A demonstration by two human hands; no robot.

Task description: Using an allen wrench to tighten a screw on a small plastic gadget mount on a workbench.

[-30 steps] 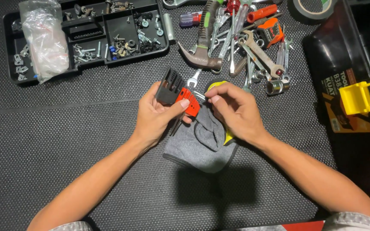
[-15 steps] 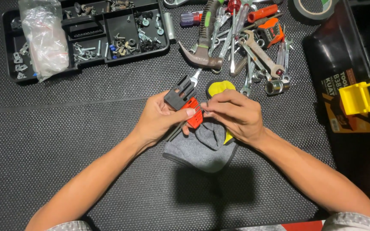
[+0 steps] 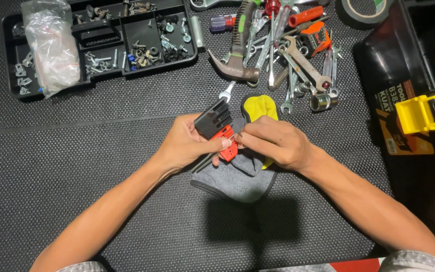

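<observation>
Left hand (image 3: 185,143): we had it clamped round a black-and-red hex key holder (image 3: 218,127), mid-frame.
Right hand (image 3: 278,141): our fingertips pinched the holder's red part.
Underneath: grey-and-yellow glove (image 3: 237,176) on the desk (image 3: 76,166).

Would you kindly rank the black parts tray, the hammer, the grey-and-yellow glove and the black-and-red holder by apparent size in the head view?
Largest to smallest:
1. black parts tray
2. grey-and-yellow glove, partly hidden by the hands
3. hammer, close to the glove, so unsure
4. black-and-red holder, held by the left hand and right hand

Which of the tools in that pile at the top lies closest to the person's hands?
The small open-ended spanner, lying apart from the pile just below the hammer's head, its jaw pointing toward the black-and-red holder in the left hand.
</observation>
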